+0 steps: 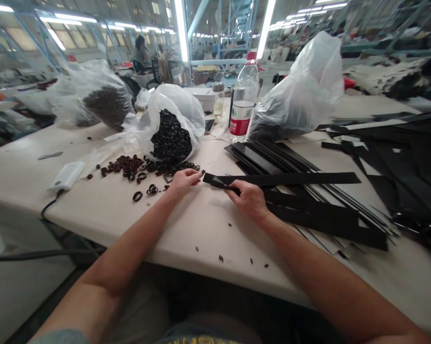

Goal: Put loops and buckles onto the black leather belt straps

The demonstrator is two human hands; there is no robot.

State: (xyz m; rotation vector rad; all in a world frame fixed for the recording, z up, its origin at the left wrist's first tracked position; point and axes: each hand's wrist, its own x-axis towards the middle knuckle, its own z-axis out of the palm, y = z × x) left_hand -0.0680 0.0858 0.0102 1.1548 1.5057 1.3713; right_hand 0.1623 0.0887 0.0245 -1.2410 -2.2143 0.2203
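From my remote post I find the black strip point(214, 180) above the white table point(187, 229), gripped near its left end by the right hand point(250, 198). The left hand point(185, 181) has its fingertips closed on a small dark piece point(203, 172) just beside the strip's tip; I note black rings point(170, 141) leftward and stacked strips point(260, 161) rightward

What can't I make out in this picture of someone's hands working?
All in the head view:
Dark piece at the left hand: its shape, too small.
Black strip: the part covered by the right hand.
Plastic bag beside the bottle: exact contents, behind cloudy plastic.
Label: small print, blurred.
Dark material, far right: cut off by the picture's edge.
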